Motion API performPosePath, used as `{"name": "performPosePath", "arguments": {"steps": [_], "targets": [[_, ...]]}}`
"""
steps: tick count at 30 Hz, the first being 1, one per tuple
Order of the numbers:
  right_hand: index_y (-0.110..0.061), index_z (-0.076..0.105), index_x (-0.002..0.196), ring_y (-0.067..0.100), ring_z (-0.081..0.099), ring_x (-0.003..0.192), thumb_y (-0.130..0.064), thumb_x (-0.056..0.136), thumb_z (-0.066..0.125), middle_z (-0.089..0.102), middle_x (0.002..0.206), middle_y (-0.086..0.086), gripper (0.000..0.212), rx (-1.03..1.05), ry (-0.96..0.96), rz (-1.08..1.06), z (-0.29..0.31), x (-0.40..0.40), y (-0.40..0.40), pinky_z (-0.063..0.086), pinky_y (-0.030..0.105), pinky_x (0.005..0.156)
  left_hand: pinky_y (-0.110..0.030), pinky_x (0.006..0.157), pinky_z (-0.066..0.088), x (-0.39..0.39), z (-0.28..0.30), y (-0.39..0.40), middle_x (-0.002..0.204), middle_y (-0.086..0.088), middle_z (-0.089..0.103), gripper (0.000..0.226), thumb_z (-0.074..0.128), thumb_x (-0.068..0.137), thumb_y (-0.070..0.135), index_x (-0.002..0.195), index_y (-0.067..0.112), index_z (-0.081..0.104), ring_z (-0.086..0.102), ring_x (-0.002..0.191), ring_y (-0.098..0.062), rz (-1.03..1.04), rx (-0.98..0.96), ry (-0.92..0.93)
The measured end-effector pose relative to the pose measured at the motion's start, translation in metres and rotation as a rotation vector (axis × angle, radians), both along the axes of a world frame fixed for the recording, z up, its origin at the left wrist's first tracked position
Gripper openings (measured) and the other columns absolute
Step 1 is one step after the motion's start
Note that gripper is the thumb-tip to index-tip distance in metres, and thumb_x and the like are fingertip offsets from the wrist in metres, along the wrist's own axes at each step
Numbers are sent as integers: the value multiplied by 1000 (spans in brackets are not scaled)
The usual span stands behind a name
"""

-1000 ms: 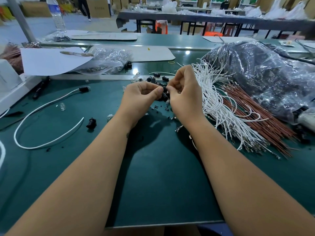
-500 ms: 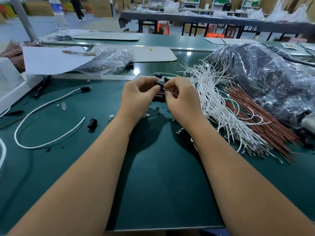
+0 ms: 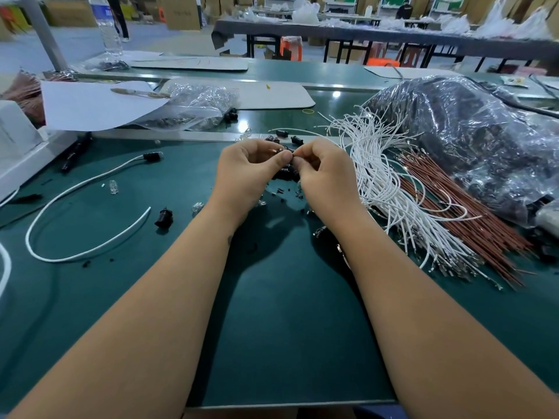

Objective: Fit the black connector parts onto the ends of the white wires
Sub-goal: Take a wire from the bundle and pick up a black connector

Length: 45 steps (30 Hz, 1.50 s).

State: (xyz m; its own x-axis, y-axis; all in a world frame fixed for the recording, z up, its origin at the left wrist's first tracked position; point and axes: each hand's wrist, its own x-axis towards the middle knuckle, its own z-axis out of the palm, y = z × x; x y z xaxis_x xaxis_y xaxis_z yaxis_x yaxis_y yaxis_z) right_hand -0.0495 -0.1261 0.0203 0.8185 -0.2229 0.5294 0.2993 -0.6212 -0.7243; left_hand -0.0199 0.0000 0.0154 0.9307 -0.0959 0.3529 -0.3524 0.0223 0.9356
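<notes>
My left hand (image 3: 249,173) and my right hand (image 3: 325,176) meet fingertip to fingertip above the green mat. The left thumb and fingers pinch a small black connector part (image 3: 288,151). The right fingers pinch a thin wire end with a metal tip against it; most of that wire is hidden by the hand. Beneath the fingers lies a small pile of black connector parts (image 3: 286,174). To the right of my right hand spreads a bundle of white wires (image 3: 378,176).
Red-brown wires (image 3: 472,225) lie beside the white ones, with a big plastic bag of dark parts (image 3: 472,137) behind. On the left are a long white cable (image 3: 87,189), a loose black connector (image 3: 164,218), a small clear bag (image 3: 196,107) and a paper sheet (image 3: 90,104).
Both hands have lifted a little off the pile of black parts and brought their fingertips together. The right hand now holds the wire tip at the part in the left.
</notes>
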Motion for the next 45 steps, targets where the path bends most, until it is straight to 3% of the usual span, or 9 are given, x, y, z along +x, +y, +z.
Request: {"name": "performPosePath", "arguments": {"steps": [6, 13, 20, 26, 29, 32, 35, 39, 45], "targets": [[-10, 58, 105, 13, 63, 80, 8, 85, 56, 65, 83, -1, 27, 18, -40, 25, 2, -4, 3, 48, 15, 73, -19, 67, 51, 2, 1, 2, 76, -6, 72, 13, 78, 80, 20, 79, 10, 69, 66, 69, -9, 78, 55, 9], [-4, 67, 98, 21, 60, 86, 7, 82, 55, 66, 92, 9, 23, -178, -74, 37, 2, -5, 3, 48, 29, 78, -20, 62, 44, 0, 0, 2, 70, -5, 69, 20, 78, 80, 24, 76, 8, 66, 57, 63, -6, 32, 172, -20], [-6, 71, 104, 21, 57, 91, -1, 88, 62, 64, 98, 11, 19, -230, -78, 49, 5, -5, -1, 44, 23, 81, -16, 61, 44, -1, 6, 5, 69, -8, 68, 21, 64, 92, 21, 76, 9, 70, 56, 61, -8, 3, 213, -113], [-9, 64, 107, 15, 53, 78, -11, 97, 51, 64, 96, 4, 16, -377, -31, -255, 4, -2, -18, 36, 23, 61, -27, 55, 43, 14, 4, 28, 74, -6, 68, 32, 55, 96, 35, 83, 9, 69, 47, 51, -9, 395, 255, -147], [-10, 62, 104, 14, 51, 70, -9, 98, 50, 62, 92, 2, 14, -381, 9, -376, 5, -2, -26, 31, 20, 51, -39, 73, 51, 26, 5, 51, 76, -6, 65, 33, 54, 97, 35, 82, 9, 68, 57, 70, -23, 692, 309, -44], [-9, 62, 100, 18, 51, 67, -7, 97, 49, 58, 88, 1, 14, -391, 33, -312, 3, -2, -21, 33, 24, 50, -43, 96, 34, 24, 3, 46, 104, -5, 65, 20, 54, 93, 27, 104, 19, 69, 51, 111, -31, 811, 650, -30], [-10, 61, 103, 16, 50, 70, -9, 97, 50, 53, 86, -4, 13, -423, 37, -229, 1, -3, -10, 28, 22, 50, -44, 105, 24, 15, 5, 32, 127, 2, 58, 36, 58, 87, 15, 122, 22, 62, 39, 125, -26, 671, 732, -333], [-13, 63, 113, 22, 59, 89, -13, 97, 51, 66, 106, 4, 20, -396, -2, -85, 1, -5, 1, 41, 29, 69, -26, 87, 40, 5, 5, 12, 96, -2, 72, 30, 63, 86, 8, 115, 15, 70, 57, 97, -23, 178, 681, -523], [-9, 59, 105, 16, 54, 74, -13, 98, 50, 63, 89, 2, 12, -300, 81, -193, 0, 0, -10, 38, 29, 61, -37, 80, 45, 22, -1, 32, 75, -10, 71, 22, 56, 94, 19, 87, 10, 75, 63, 83, -32, 481, 758, -346]]}}
